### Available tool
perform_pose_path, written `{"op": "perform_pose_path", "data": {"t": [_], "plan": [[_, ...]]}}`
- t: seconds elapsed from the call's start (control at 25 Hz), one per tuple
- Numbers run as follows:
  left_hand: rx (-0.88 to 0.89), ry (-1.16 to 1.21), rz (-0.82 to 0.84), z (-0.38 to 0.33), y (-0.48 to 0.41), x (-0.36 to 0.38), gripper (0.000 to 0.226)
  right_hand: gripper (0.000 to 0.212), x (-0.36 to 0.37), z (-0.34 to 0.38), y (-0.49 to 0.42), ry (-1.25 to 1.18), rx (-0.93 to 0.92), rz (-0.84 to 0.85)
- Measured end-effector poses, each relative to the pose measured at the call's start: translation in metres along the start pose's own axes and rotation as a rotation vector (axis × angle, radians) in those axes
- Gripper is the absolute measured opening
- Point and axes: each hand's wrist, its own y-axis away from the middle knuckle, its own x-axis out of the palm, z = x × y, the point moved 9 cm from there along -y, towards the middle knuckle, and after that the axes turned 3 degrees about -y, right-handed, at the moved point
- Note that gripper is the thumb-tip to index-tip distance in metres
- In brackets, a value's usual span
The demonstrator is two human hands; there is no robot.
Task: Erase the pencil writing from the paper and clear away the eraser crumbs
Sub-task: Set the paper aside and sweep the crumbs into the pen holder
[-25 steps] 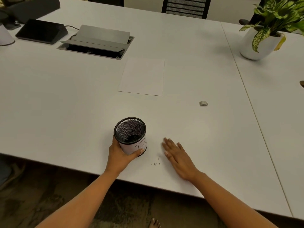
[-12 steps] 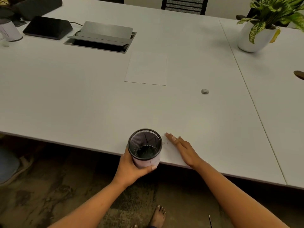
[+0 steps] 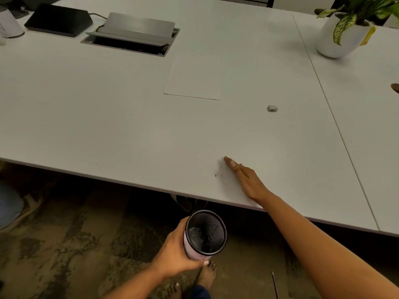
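A blank white sheet of paper (image 3: pixel 195 79) lies flat mid-table. A small grey eraser (image 3: pixel 272 108) rests to its right. Dark eraser crumbs (image 3: pixel 217 173) are scattered near the table's front edge. My right hand (image 3: pixel 246 179) lies on its side on the table just right of the crumbs, fingers straight and together. My left hand (image 3: pixel 176 254) grips a black mesh cup (image 3: pixel 205 233) below the table edge, tilted with its mouth up toward the table.
The white table (image 3: pixel 108 117) has a grey cable box (image 3: pixel 131 34) with a raised lid, a black device (image 3: pixel 58 19) at the back left and a white potted plant (image 3: pixel 339 33) at the back right. A pencil (image 3: pixel 275 284) lies on the carpet.
My left hand carried the mesh cup off the table and down below its front edge. My right hand shifted right, from flat on the table to standing on its side beside the crumbs.
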Motion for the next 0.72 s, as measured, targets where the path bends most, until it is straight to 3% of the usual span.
{"op": "perform_pose_path", "data": {"t": [0.24, 0.44, 0.52, 0.6, 0.72], "plan": [[-0.194, 0.037, -0.062, 0.050, -0.038, 0.008, 0.098, 0.044, 0.029, 0.002, 0.014, 0.403, -0.152, 0.159], [-0.222, 0.070, -0.134, 0.053, -0.065, 0.010, 0.094, 0.047, 0.065, 0.012, 0.051, 0.427, -0.270, 0.350], [-0.248, 0.083, -0.126, 0.055, -0.069, 0.012, 0.094, 0.042, 0.055, 0.017, 0.048, 0.268, -0.220, 0.322], [-0.261, 0.090, -0.135, 0.056, -0.070, 0.013, 0.093, 0.040, 0.031, 0.019, 0.031, 0.171, -0.165, 0.177], [-0.273, 0.113, -0.154, 0.055, -0.071, 0.013, 0.091, 0.050, 0.016, 0.011, 0.008, 0.485, -0.119, 0.109]]}}
